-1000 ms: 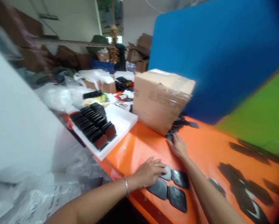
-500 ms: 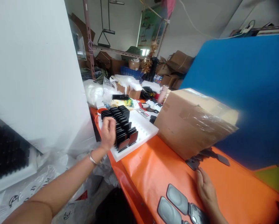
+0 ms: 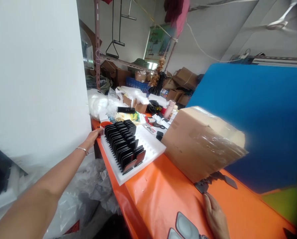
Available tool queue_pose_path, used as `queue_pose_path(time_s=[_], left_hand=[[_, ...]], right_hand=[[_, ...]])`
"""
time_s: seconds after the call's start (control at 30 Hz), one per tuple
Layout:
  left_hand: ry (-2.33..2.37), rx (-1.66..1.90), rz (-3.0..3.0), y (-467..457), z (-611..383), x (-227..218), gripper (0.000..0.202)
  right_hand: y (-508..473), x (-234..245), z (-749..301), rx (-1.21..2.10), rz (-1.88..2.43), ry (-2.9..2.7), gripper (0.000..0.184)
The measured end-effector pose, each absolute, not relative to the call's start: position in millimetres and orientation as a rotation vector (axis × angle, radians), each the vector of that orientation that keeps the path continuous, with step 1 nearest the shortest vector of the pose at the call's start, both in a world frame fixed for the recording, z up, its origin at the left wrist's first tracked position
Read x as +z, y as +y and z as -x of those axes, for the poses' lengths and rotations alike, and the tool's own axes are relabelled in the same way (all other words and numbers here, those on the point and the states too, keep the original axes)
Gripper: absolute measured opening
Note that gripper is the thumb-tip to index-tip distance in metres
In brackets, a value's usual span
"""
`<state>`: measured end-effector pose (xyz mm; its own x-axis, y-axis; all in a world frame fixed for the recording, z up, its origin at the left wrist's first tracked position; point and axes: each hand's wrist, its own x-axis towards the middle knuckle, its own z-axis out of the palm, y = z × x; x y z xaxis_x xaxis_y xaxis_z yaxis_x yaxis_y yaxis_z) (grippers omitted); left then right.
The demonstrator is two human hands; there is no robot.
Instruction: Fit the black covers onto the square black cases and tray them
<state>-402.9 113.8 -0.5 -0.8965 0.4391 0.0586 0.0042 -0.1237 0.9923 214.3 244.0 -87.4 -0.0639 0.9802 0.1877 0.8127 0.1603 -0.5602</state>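
My left hand (image 3: 91,138), a bracelet on its wrist, reaches to the far left corner of a white foam tray (image 3: 152,141). Its fingers are drawn together beside an orange cup (image 3: 105,124); what lies between them is hidden. Rows of thin black plates (image 3: 120,146) stand upright in the tray's slots. On the orange tabletop (image 3: 153,186), my right hand (image 3: 215,212) lies with fingers stretched out. Its fingertips are close to dark flat pieces (image 3: 201,186) at the carton's lower edge; contact is unclear. Grey rounded-corner pieces (image 3: 185,225) lie left of that hand.
A taped cardboard carton (image 3: 200,142) stands right of the tray, before a blue board (image 3: 258,126). A white panel (image 3: 36,76) rises at left. Plastic bags, a pink bottle (image 3: 169,109) and clutter fill the table's far end. Clear plastic wrapping (image 3: 89,189) lies below left.
My left hand has moved from above the black plates to the tray's far left corner beside the cup. My right hand stays near the dark pieces. The view has tilted upward.
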Motion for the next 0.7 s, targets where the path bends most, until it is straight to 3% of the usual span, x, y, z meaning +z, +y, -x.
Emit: queue_pose_path(time_s=[0.3,0.53,0.7], left_hand=[[1.651,2.213,-0.372,134,422,-2,0.043],[1.65,2.303,-0.562,103,429,53,0.043],[1.895,2.159,-0.936,66,405,102,0.042]], right_hand=[[244,-85,-210,0.383,1.668,-1.943,0.06],[247,-88,-212,0.406,1.656,-1.933,0.061],[245,-88,-209,0.408,1.66,-1.925,0.066]])
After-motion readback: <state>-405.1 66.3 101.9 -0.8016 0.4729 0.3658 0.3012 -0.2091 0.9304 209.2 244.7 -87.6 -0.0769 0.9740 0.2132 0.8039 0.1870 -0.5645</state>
